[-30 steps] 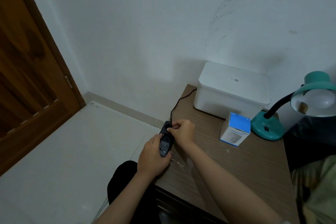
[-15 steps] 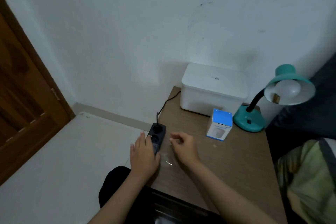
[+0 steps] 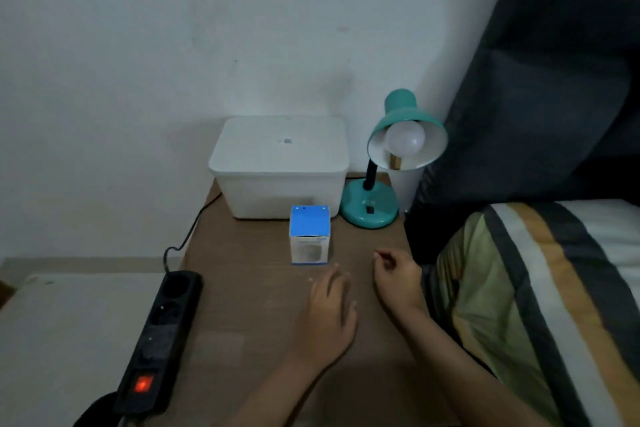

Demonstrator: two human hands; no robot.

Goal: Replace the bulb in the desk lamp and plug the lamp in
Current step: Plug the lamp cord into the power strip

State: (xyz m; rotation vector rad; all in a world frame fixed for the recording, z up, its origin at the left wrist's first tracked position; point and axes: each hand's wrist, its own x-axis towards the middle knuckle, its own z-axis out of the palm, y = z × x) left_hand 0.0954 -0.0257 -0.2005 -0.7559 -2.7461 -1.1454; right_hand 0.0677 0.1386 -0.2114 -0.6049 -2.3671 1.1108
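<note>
The main risk, as a judgement: the black power strip point(image 3: 162, 340) at the table's near left edge shows its red switch point(image 3: 143, 384) lit, so unscrewing the bulb with the lamp plugged in could shock; no plug is seen in its sockets. A reaching arm could also topple the small blue-topped white cardboard bulb box point(image 3: 309, 238). The teal metal desk lamp point(image 3: 384, 163) stands far right beside the white lidded plastic bin point(image 3: 280, 166), its frosted white round bulb point(image 3: 405, 138) seated, unlit. The left hand point(image 3: 330, 315) hovers flat, grasping nothing; the right hand point(image 3: 396, 279) is loosely curled, seemingly empty
</note>
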